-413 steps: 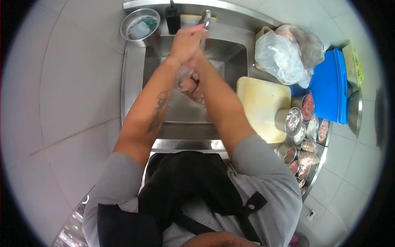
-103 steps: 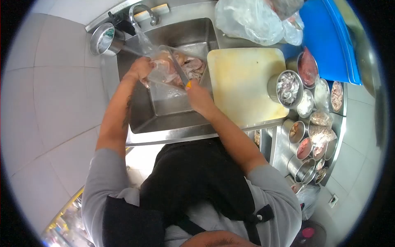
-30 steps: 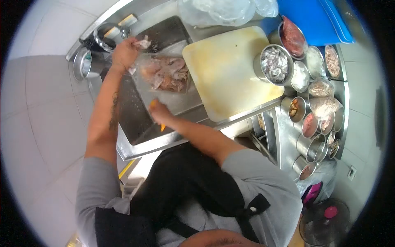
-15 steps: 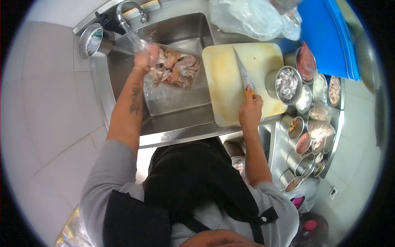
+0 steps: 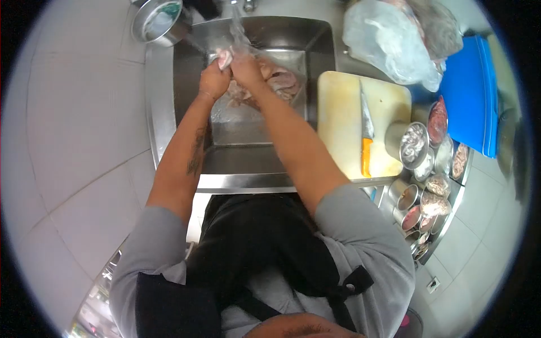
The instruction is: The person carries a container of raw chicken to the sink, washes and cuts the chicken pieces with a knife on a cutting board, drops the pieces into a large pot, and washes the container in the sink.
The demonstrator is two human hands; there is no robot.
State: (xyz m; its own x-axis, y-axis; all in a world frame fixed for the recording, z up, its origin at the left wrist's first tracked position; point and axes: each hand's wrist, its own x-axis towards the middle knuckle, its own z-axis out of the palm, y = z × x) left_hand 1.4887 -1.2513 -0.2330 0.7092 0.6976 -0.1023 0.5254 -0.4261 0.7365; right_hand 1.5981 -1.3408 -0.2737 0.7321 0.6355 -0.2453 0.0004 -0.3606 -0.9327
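My left hand is closed around a piece of raw chicken, whose pale end sticks out above the fingers. Close beside it, my right hand is closed against the same piece, its fingertips partly hidden and blurred. A water stream from the tap falls over the right hand. Below both hands, more raw chicken pieces lie in a clear container or bag in the steel sink. The knife with the orange handle rests on the cutting board, untouched.
A metal pot stands at the sink's left corner. Right of the board are a metal container of pale strips, several more food containers and a blue bin or lid. Plastic bags lie behind the board.
My right hand has let go of the knife, now on the board, and moved left into the sink beside my left hand. The view has shifted.
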